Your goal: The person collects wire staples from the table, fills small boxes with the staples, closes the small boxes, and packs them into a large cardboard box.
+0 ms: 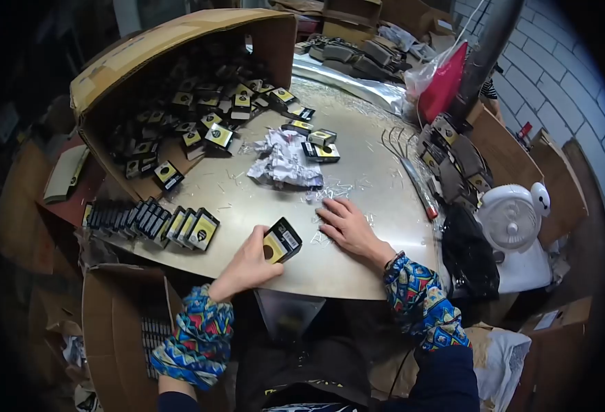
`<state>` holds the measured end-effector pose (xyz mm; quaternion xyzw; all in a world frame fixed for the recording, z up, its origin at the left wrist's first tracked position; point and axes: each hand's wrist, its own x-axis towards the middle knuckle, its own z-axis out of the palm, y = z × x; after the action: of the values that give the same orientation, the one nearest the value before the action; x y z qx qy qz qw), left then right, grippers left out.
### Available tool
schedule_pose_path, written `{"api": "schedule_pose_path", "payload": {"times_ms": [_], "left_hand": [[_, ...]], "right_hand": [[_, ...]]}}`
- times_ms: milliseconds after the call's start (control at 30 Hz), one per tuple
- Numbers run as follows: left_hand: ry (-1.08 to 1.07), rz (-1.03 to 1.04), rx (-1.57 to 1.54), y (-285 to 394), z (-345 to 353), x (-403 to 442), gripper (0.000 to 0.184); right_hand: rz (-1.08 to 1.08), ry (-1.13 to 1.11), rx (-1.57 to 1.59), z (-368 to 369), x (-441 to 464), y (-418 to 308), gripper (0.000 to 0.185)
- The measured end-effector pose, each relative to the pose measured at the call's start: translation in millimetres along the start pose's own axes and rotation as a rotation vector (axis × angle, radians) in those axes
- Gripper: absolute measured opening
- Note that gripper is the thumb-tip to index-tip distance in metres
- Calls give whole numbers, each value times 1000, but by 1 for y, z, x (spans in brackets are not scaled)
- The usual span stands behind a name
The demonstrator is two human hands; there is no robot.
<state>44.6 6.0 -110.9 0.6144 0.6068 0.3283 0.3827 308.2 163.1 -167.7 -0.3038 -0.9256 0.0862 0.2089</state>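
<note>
A small black-and-yellow carton (283, 242) is held upright at the table's front edge, my left hand (249, 261) closed on its left side. To the right, my right hand (349, 230) lies with its fingers stretched out on the tabletop, among small clear slivers (321, 238) whose kind I cannot make out. Just beyond the fingers sits a crumpled white paper (285, 161), with several similar cartons (321, 151) at its right side. Left of my left hand stands a leaning row of cartons (191, 229).
A large cardboard box (179, 31) lies on its side at the back left, spilling many cartons. Wires and a red-ended tool (420, 189) lie on the right. Beyond them are dark pads (453, 161), a black bag (468, 250) and a white fan (512, 223). An open box (120, 329) stands below left.
</note>
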Motion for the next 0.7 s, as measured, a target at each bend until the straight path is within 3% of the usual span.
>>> {"api": "schedule_pose_path", "payload": {"times_ms": [33,100,167,267,400,533,567,667,700], "left_hand": [[33,-74,-89,5,7,-11,73],[119,-145,-225,-3,25,-30,86],[148,-162,-430,-16,39,-47,69],[186,-225,-888,-16,44,-76,51],[191,-283,-1271,-20,43,-115,39],[275,-414,-1323,-36,50,-145,32],[324,-440,-1308,-38,54,-151,30],[356,-457,-1299,-68,66,-171,25],[378,-476,-1328,-74,68,-177,25]], "right_hand": [[-32,1,14,1,-5,-4,43],[108,36,-180,-1,-14,-9,42],[150,17,-307,-6,-21,-27,42],[29,-32,-142,1,-37,-50,43],[29,54,-101,7,-47,-69,39],[-28,171,97,5,-54,-86,38],[114,138,238,3,-56,-86,42],[311,123,-324,5,-52,-70,46],[322,129,-251,5,-51,-67,50]]}}
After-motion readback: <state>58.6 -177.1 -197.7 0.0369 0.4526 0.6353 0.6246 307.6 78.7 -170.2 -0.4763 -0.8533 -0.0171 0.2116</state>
